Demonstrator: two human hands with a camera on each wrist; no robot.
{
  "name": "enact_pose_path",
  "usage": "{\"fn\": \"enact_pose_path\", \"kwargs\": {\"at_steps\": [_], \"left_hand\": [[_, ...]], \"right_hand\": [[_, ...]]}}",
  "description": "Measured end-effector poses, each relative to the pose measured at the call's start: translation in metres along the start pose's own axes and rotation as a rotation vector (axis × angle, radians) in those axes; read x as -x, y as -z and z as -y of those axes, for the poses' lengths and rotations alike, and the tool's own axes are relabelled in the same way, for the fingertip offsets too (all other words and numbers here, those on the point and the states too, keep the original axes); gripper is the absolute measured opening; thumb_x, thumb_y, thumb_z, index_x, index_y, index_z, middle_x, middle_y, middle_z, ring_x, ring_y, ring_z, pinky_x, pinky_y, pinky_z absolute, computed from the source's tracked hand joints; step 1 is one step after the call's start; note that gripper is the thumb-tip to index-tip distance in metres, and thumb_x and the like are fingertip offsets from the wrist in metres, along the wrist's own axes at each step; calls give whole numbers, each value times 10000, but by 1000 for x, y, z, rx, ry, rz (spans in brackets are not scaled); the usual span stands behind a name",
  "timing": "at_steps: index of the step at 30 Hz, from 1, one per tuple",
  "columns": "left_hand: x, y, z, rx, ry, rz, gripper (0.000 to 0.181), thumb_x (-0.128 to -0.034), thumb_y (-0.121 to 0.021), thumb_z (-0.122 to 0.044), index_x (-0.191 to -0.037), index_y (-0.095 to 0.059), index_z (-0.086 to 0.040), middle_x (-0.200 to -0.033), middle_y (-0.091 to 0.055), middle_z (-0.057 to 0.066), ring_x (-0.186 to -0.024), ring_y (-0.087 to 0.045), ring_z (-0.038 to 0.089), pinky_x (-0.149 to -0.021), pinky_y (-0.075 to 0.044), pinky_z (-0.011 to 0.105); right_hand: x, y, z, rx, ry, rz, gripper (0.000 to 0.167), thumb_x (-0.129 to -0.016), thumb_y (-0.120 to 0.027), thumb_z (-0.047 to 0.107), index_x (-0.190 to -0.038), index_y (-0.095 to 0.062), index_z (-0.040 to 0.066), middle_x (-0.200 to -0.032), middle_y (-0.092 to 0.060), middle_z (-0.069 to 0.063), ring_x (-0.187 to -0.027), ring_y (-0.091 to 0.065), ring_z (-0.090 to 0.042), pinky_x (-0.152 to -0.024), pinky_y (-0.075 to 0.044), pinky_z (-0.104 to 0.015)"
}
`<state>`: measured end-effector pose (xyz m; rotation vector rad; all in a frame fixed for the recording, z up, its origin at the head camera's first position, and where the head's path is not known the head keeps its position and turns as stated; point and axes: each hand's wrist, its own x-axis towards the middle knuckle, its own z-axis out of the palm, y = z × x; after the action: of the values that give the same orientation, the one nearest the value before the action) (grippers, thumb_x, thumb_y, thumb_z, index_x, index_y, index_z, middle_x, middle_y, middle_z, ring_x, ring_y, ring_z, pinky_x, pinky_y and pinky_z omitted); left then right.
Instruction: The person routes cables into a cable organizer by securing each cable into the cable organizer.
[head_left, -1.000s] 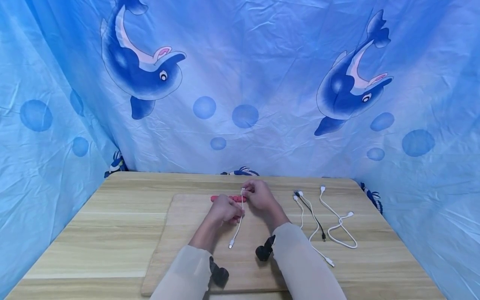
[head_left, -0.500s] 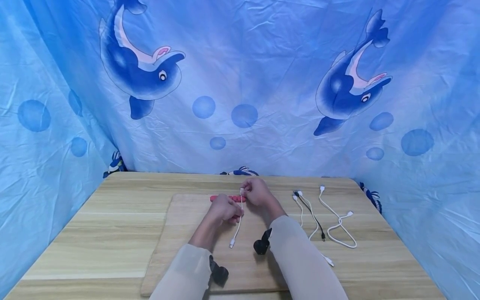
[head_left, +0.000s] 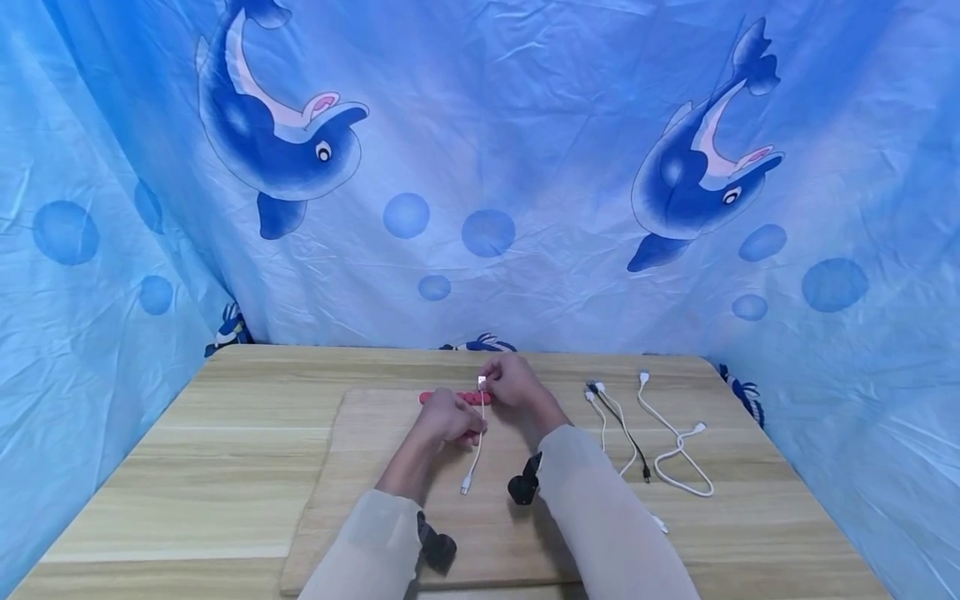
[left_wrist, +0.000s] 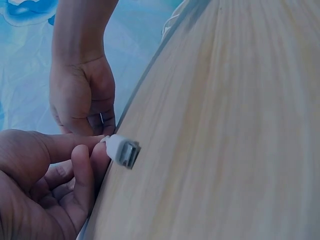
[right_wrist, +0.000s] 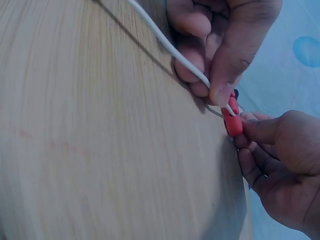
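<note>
A person draws a white cable (right_wrist: pixel 169 45) taut between 2 hands at the far edge of a wooden board (head_left: pixel 487 546), where a red strip (head_left: pixel 474 398) lies side to side. The cable's long axis runs from far to near, roughly square to the strip, and meets it at the end toward the board's right edge; the right wrist view leaves unclear whether it sits in the strip or only passes over it. The right hand (head_left: pixel 513 383) is nearer to that meeting point, its fingertips pinching close to the far plug (head_left: pixel 482 382); whether they also grip the strip, one cannot tell. The left hand (head_left: pixel 448 418) holds the cable partway along with a narrow pinch, on the near side of the strip, and the near plug (head_left: pixel 466 483) hangs free beyond its fingers, toward the board's near edge.

Compared with 1 second earlier, the right sleeve (head_left: pixel 600 508) reaches slightly farther forward and to the left, hiding more of a white cable on the table (head_left: pixel 187 467), and the far plug shows more plainly beside the fingertips. The left hand's pinch looks the same.

Past the board's right edge, toward the table's far right corner, lie a black cable (head_left: pixel 646 469) and a looped white cable (head_left: pixel 681 440).
</note>
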<state>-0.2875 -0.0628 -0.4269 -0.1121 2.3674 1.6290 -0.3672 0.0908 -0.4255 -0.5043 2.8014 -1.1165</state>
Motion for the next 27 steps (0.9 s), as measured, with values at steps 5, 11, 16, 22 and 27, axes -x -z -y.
{"fn": "enact_pose_path", "kwargs": {"at_steps": [5,11,16,22,27], "left_hand": [[0,1,0,-13,-12,11,37,-855,-776,35,-881,-769,61,-676,-712,91,-515,-640,105,-527,-558,219],[1,1,1,-24,-18,28,24,-866,-766,31,-882,-777,44,-681,-720,84,-531,-646,108,-532,-557,216],[1,2,1,-18,-32,40,49,-872,-744,57,-854,-781,30,-673,-714,77,-535,-641,102,-540,-559,218],[2,2,0,-20,-19,56,28,-872,-754,42,-877,-780,33,-699,-725,85,-552,-658,117,-562,-571,230],[3,1,0,-15,-11,60,41,-868,-748,57,-867,-780,31,-704,-726,88,-555,-658,116,-571,-580,238]], "right_hand": [[1,3,0,-11,-12,24,137,-946,-706,24,-1073,-756,37,-933,-717,-48,-895,-665,-177,-850,-554,-331],[1,3,-3,-11,8,37,166,-952,-706,37,-1111,-754,24,-953,-728,-48,-920,-673,-178,-890,-550,-348],[1,4,-4,-18,19,48,175,-959,-697,41,-1124,-755,30,-952,-727,-43,-919,-670,-177,-897,-547,-358],[0,6,-8,-77,7,81,171,-971,-672,29,-1118,-758,26,-914,-708,-41,-842,-638,-168,-754,-533,-287],[2,7,-7,-95,-15,98,175,-976,-674,43,-1128,-758,21,-884,-697,-47,-754,-609,-167,-628,-489,-248]]}}
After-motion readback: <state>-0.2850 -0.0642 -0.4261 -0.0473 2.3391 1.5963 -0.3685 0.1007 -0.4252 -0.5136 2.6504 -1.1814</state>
